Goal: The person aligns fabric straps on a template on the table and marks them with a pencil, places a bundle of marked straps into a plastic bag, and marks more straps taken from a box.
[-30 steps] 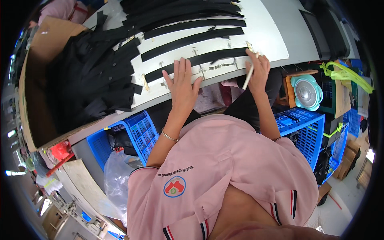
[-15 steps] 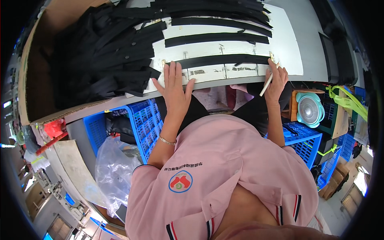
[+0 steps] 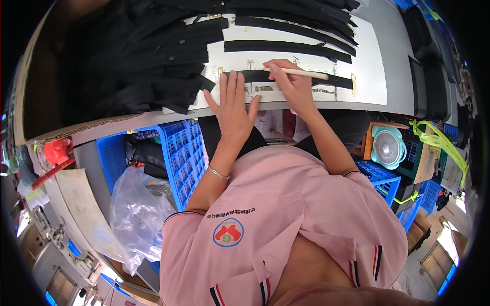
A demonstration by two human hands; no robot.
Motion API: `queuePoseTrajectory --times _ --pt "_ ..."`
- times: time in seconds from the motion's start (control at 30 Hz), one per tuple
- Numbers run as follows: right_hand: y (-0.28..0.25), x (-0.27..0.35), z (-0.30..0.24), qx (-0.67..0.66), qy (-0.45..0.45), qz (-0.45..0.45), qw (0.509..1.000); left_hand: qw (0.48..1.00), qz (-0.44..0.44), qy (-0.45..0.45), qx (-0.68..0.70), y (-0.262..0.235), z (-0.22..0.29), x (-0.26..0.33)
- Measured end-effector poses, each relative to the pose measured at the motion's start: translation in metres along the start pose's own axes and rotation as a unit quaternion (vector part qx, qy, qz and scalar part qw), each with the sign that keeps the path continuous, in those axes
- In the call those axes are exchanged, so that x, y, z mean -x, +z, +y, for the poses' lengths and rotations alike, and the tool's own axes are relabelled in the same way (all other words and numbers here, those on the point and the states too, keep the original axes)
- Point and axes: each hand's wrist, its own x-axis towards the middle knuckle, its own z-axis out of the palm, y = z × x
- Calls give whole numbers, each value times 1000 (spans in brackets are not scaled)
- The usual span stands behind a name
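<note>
My left hand [image 3: 233,102] lies flat, fingers spread, on the white work table [image 3: 372,61] and presses the left end of a long black fabric strip [image 3: 337,80]. My right hand [image 3: 288,81] rests on the same strip and grips a thin white marking pencil [image 3: 301,73], its tip pointing right. Further black strips [image 3: 286,47] lie in rows behind it. A heap of black fabric pieces [image 3: 138,71] covers the table's left part.
Under the table edge stand a blue plastic crate [image 3: 178,148] with dark cloth, a clear plastic bag [image 3: 138,214], a small pale-green fan [image 3: 389,148] and more blue crates [image 3: 388,178] at the right. A red tool [image 3: 53,153] lies at the left.
The view has shifted right. My right hand moved left along the strip, closer to my left hand, and the pencil now lies nearly level instead of pointing down.
</note>
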Motion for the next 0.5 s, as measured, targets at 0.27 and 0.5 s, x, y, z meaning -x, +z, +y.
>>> queuePoseTrajectory --times 0.27,0.5 --pt "21 -11 27 46 -43 -32 998 1000 1 -1 2 0 -1 1" --pt "25 -12 31 64 -65 -20 996 1000 1 2 -8 1 -1 1"
